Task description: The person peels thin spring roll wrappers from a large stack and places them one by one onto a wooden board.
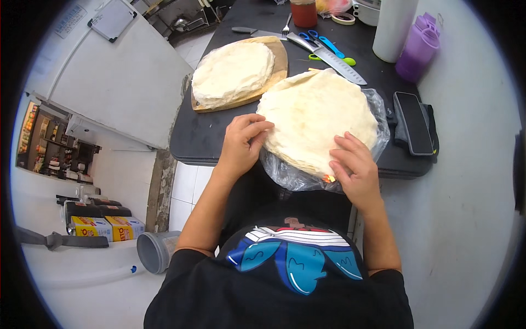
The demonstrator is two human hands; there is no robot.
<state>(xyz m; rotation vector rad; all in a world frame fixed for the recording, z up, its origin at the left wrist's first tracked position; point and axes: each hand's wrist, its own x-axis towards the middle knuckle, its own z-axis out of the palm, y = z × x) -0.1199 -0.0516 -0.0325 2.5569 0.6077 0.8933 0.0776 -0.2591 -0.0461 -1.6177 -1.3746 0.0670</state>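
A stack of thin round flatbread sheets lies on a clear plastic bag at the table's front edge. At the stack's left rim, my left hand pinches the edge of the flatbread between thumb and fingers. My right hand lies on the front right part of the stack, its fingers spread and touching the top sheet. Small orange and yellow bits peek out under the front edge. Behind and to the left, a second flatbread stack sits on a wooden board.
On the black table, a large knife, scissors, measuring spoons, a fork and a smaller knife lie beyond the stacks. A purple bottle and a smartphone are at the right, beside the wall.
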